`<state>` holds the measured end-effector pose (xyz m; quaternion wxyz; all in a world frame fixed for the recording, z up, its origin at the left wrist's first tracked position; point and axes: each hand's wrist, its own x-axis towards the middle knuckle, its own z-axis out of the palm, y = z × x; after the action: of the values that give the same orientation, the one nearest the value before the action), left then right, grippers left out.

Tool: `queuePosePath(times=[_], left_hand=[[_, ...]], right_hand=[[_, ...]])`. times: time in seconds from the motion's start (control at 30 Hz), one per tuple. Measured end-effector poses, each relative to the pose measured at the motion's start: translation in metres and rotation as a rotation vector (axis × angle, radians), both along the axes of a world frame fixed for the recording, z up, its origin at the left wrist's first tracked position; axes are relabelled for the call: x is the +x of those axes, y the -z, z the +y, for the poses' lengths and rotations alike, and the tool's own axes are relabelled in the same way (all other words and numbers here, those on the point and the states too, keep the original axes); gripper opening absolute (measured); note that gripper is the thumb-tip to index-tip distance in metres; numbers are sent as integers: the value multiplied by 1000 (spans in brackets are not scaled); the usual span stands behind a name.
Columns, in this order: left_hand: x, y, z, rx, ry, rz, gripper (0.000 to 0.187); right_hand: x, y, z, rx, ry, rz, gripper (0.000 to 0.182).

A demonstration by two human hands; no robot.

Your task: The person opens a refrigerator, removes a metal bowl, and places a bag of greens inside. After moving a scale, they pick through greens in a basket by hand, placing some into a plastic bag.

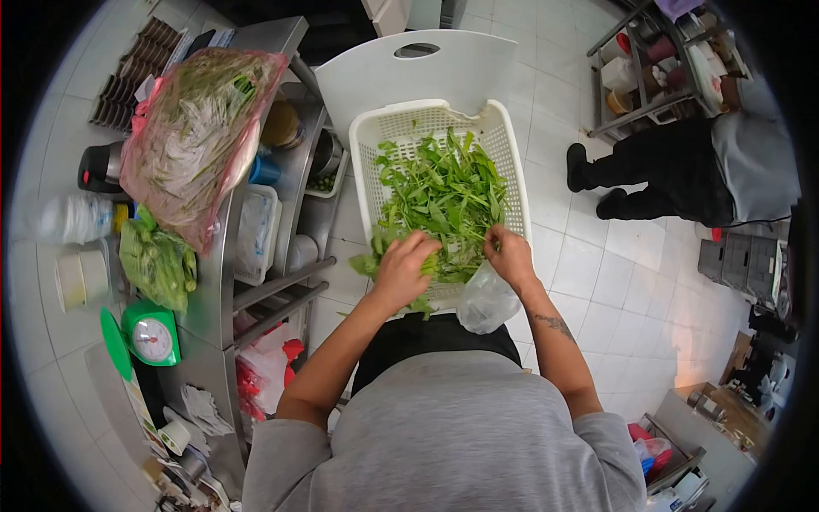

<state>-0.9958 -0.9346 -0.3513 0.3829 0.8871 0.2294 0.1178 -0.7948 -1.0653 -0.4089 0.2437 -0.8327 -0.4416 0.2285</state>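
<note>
A white perforated plastic basket in front of my body holds a heap of leafy green stems. My left hand is closed around a bunch of the greens at the near left part of the basket, with leaves sticking out on both sides of the fingers. My right hand is closed at the basket's near right side, fingertips pinched beside some stems. Just under it hangs a clear plastic bag, its upper end hidden at the palm. What exactly the right fingertips pinch is too small to make out.
A white chair back rises behind the basket. On the left, a steel table carries a large bag of greens, a smaller green bag and a green scale. A person stands at right near a shelf rack.
</note>
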Motion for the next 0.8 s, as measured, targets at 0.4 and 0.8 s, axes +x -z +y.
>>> queuePosePath(times=[0.4,0.8], left_hand=[[33,41,-22,-64,174,144,47],[9,30,-10,-43,-9,175,33]], right_hand=[[-23,-37,1,130,-94,296,23],[-5,15,-2,-69,-273,176,24]])
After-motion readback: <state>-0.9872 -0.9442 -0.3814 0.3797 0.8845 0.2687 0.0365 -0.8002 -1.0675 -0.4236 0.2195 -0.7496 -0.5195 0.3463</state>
